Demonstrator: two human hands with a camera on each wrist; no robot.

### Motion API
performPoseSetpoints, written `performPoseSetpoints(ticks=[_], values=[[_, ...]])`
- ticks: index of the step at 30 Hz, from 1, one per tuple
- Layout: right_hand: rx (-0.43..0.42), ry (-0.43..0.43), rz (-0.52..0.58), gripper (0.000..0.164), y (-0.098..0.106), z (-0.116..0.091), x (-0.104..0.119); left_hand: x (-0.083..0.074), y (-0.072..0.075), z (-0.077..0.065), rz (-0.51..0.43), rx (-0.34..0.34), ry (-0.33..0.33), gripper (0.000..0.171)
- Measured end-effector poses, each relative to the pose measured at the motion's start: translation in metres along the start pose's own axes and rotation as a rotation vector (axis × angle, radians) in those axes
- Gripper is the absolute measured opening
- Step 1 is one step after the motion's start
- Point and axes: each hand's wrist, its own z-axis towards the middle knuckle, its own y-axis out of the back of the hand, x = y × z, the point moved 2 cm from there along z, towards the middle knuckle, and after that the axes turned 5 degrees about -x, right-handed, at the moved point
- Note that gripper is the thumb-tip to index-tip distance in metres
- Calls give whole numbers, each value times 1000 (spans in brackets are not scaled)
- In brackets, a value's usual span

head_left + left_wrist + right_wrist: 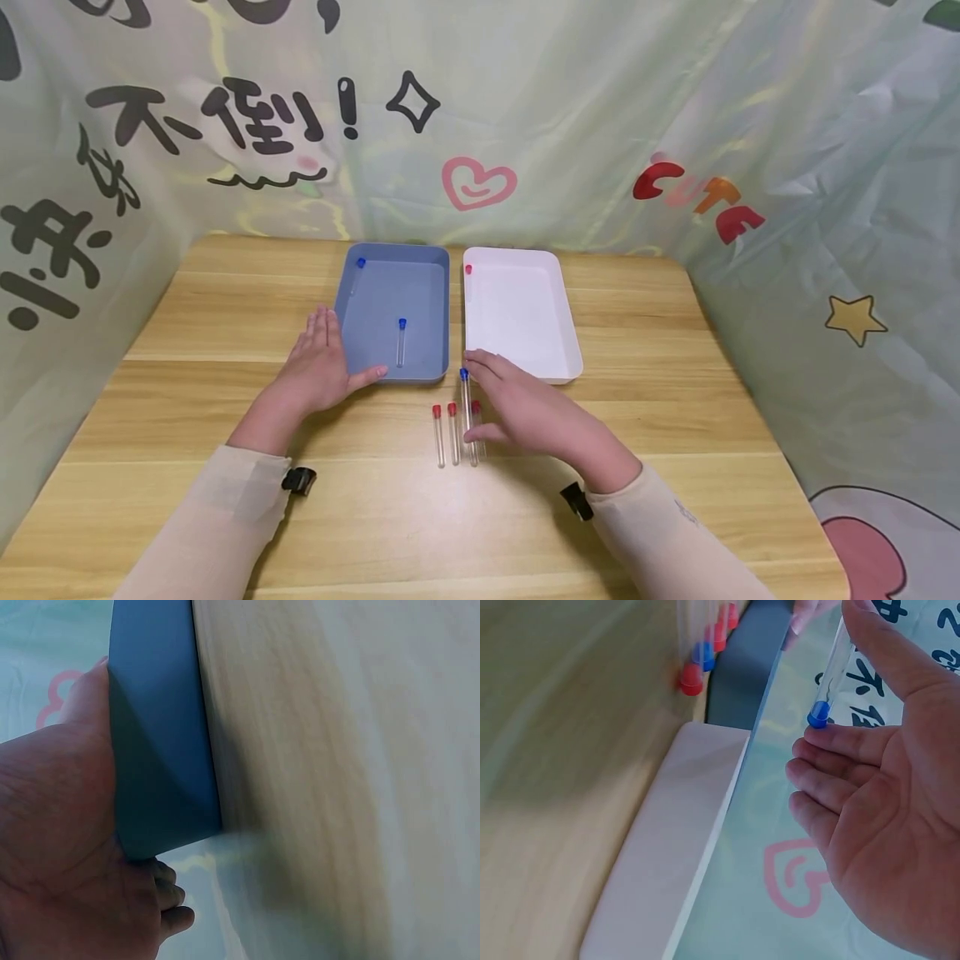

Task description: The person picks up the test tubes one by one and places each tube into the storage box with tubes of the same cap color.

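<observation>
My right hand (pixel 525 408) holds a blue-capped test tube (pixel 466 404) lengthwise between thumb and index finger, the cap (pixel 819 714) against the fingertip in the right wrist view. Under it on the table lie red-capped test tubes (pixel 453 437) and one more blue-capped tube (pixel 703 656), mostly hidden in the head view. My left hand (pixel 318 362) rests against the left side of the blue tray (pixel 423 287), its fingers straight and its thumb over the front rim. Inside that tray lie two blue-capped tubes, one near the front (pixel 401 342) and one at the back left (pixel 361 263).
Right of the blue tray stands a white tray (pixel 517 317), a narrow gap between them. It holds a red-capped tube (pixel 468 270) by its left wall. Printed cloth (pixel 570 125) surrounds the wooden table (pixel 637 367) at the back and sides.
</observation>
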Motion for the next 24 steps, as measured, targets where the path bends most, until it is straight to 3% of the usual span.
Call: performPoseSetpoints(ticks=[7,19,24], values=[[15,-33,8,98,2,11,-2,1,0,-2,1,0,-10,129],[-2,-3,38,96,1,31,-3,3,-1,0,1,-4,-4,129],[31,-14,63,96,0,42,-6,3,-1,0,0,0,1,129]])
